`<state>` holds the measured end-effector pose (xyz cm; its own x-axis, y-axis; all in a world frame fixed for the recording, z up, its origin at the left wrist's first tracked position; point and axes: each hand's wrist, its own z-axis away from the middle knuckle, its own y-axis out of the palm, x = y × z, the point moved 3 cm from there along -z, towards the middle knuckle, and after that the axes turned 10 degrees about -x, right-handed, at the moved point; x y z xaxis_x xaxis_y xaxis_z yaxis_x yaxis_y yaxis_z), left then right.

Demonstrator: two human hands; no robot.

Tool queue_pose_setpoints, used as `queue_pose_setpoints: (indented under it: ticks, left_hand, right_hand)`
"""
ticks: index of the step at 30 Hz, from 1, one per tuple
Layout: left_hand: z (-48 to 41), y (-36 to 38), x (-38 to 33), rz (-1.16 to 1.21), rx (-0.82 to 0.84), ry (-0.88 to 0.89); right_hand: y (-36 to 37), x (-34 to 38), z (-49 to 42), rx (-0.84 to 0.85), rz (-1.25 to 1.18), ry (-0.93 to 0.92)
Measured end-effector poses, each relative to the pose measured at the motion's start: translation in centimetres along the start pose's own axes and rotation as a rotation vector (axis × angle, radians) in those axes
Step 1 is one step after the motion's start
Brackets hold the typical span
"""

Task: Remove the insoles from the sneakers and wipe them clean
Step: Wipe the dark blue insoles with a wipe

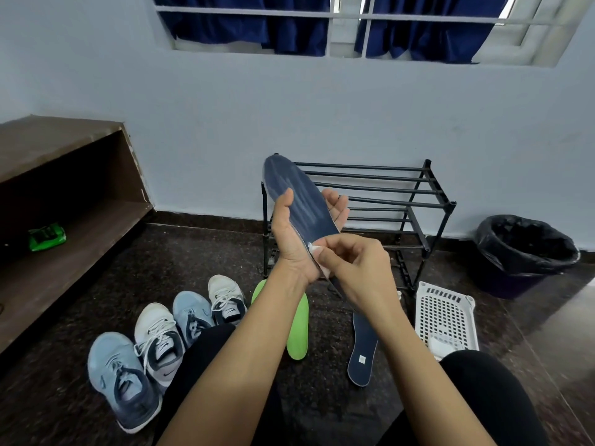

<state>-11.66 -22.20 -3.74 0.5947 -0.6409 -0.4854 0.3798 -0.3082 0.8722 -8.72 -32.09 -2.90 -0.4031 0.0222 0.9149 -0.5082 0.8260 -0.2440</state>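
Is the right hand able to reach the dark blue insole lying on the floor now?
Probably yes: the dark blue floor insole lies uncovered below the right hand, though that hand pinches a small white wipe.

Soft, dim daylight; wide-angle bending at the edges, slight overall softness.

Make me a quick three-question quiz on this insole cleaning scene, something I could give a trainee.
1. True or false: the left hand holds the dark blue insole up in the air.
2. What does the right hand pinch against that insole? A) a brush B) a white wipe C) a shoelace
3. Fill in: ____ sneakers stand in a row at the person's left.
Key: 1 true; 2 B; 3 four.
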Motion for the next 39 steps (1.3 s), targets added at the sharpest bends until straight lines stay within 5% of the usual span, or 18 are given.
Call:
queue_pose_setpoints:
  ticks: [6,13,17,24,34,39]
  left_hand:
    - [0.7,0.0,1.5,-0.017,-0.021,-0.02]
    - [1.0,0.7,1.1,-0.018,0.15,0.038]
    - [0.6,0.4,-0.3,-0.005,0.169,0.065]
    - [0.0,0.2,-0.8,-0.014,0.172,0.034]
    - [1.2,0.8,1.9,-0.044,0.146,-0.042]
    - [0.7,0.7,0.6,0.008,0.168,-0.017]
  right_hand:
    - [0.3,-0.6,-0.4,-0.206,0.142,-0.119]
    - [0.7,-0.2,-0.8,-0.351,0.237,-0.348]
    - [0.5,0.2,-0.9,-0.266,0.215,-0.377]
    - [-0.5,0.2,-0.2,-0.038,0.077,-0.095]
    - [-0.3,0.7,-0.4,-0.269,0.098,-0.274]
    - [-0.6,1.0,-0.1,-0.047,0.074,-0.19]
